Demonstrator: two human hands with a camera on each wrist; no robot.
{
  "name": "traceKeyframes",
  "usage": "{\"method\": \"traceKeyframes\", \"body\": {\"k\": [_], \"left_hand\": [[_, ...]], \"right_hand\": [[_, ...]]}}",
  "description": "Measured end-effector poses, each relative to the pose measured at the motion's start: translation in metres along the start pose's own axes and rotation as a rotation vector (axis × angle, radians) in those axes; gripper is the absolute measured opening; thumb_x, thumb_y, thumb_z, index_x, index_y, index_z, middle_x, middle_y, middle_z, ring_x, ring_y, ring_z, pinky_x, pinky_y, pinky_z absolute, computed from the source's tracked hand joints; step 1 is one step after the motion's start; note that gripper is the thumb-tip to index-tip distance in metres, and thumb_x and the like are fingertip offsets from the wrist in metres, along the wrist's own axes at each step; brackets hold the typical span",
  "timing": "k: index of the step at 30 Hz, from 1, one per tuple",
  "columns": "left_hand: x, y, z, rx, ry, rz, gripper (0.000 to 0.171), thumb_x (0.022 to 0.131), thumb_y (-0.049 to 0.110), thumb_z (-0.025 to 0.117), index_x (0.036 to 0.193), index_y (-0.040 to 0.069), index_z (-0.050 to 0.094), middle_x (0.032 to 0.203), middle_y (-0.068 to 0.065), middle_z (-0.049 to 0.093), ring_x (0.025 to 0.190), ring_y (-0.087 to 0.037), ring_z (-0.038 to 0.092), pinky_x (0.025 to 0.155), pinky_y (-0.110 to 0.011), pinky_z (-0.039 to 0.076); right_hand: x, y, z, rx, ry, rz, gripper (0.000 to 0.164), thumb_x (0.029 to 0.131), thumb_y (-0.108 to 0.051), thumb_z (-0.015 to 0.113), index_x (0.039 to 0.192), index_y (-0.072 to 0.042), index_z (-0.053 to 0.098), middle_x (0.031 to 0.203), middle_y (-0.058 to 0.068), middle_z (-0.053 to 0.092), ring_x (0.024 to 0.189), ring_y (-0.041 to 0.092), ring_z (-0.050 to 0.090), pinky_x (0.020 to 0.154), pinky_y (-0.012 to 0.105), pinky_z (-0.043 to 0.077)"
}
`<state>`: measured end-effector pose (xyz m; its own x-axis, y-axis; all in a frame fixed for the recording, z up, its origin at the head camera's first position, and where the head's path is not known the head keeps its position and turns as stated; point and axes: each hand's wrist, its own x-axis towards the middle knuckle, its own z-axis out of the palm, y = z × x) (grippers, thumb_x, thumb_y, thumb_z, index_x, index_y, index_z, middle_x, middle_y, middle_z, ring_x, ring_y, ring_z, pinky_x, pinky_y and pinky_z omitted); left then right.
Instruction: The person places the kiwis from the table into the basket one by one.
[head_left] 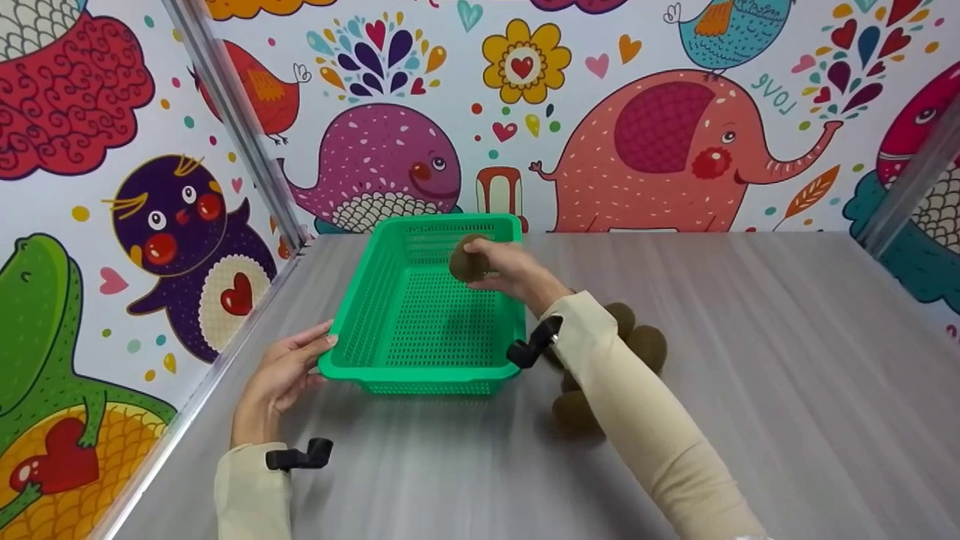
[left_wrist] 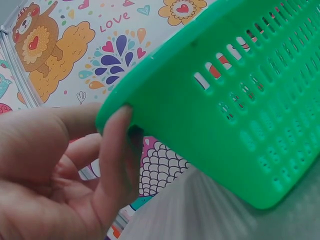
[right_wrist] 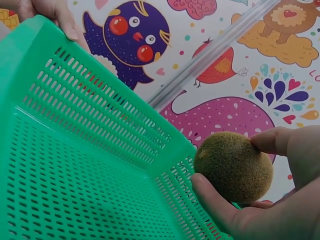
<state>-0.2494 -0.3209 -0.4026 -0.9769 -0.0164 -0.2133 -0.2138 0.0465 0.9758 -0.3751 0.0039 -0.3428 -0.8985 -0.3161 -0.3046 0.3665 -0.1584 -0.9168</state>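
A green plastic basket (head_left: 431,372) with slotted walls stands on the table, its inside bare. My left hand (head_left: 283,375) pinches the rim at its near left corner; in the left wrist view the thumb and fingers (left_wrist: 117,150) clasp that rim. Over the basket's far right part, my right hand (head_left: 517,271) holds a brown, fuzzy kiwi (head_left: 466,259). The right wrist view shows the kiwi (right_wrist: 234,167) between thumb and fingertips, above the basket wall (right_wrist: 100,105). Several more kiwis (head_left: 646,348) lie right of the basket, partly hidden under my right forearm.
The grey wood-grain table (head_left: 787,360) extends to the right and front. Cartoon-printed panels (head_left: 510,112) stand behind and to the left, with a metal strip (head_left: 240,127) at their corner. Black wrist mounts (head_left: 534,342) sit on both sleeves.
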Motion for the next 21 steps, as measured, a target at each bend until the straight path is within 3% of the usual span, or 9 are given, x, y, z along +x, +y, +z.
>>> {"method": "traceKeyframes", "body": {"k": [9,21], "left_hand": [[-0.001,0.000,0.004,0.006,0.006,-0.001,0.064,0.100,0.024,0.064,0.154,0.003,0.037,0.099,0.013,0.073,0.079,-0.004,0.070,0.067,-0.022,0.059],[0.000,0.001,0.002,0.002,0.019,-0.006,0.064,0.099,0.025,0.064,0.154,0.005,0.038,0.102,0.014,0.072,0.080,-0.005,0.069,0.066,-0.022,0.058]], "right_hand": [[0.010,0.001,0.008,0.021,0.023,0.030,0.054,0.100,-0.019,0.060,0.148,-0.004,0.039,0.152,0.017,0.038,0.137,0.036,0.048,0.104,0.045,0.052],[0.025,0.012,0.020,0.076,0.058,0.070,0.049,0.102,-0.015,0.057,0.145,-0.003,0.040,0.146,0.018,0.043,0.135,0.033,0.048,0.102,0.044,0.054]]}}
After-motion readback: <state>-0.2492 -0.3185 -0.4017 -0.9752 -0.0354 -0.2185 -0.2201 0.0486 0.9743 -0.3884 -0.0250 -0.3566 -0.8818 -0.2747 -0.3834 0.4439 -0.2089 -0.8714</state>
